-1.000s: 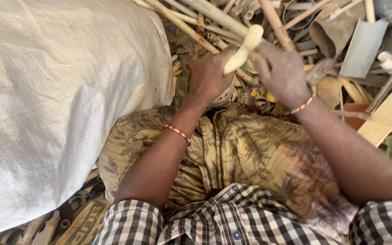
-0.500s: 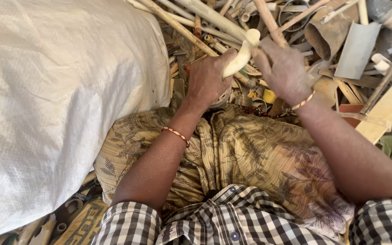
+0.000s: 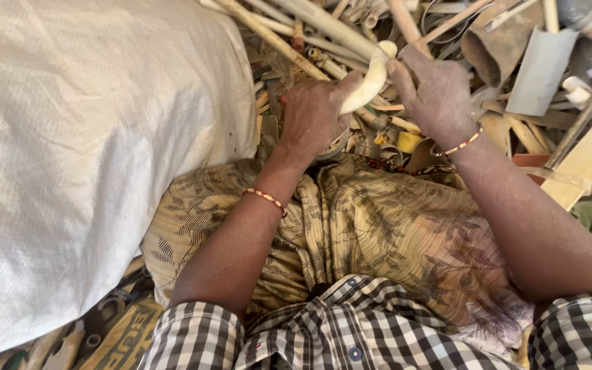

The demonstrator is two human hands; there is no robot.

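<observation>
Scrap heap [image 3: 515, 103]: both hands (left [image 3: 316, 113], right [image 3: 433, 92]) grip cream pipe piece [image 3: 368, 82]

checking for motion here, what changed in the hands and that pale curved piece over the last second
Very little. Both hands kept their grip on the pale curved piece: the left hand at its lower end, the right hand at its upper end. The piece and hands drifted slightly up and right in view. Nothing was picked up or let go. The white sack, the scrap pile and the patterned cloth stayed put.
</observation>
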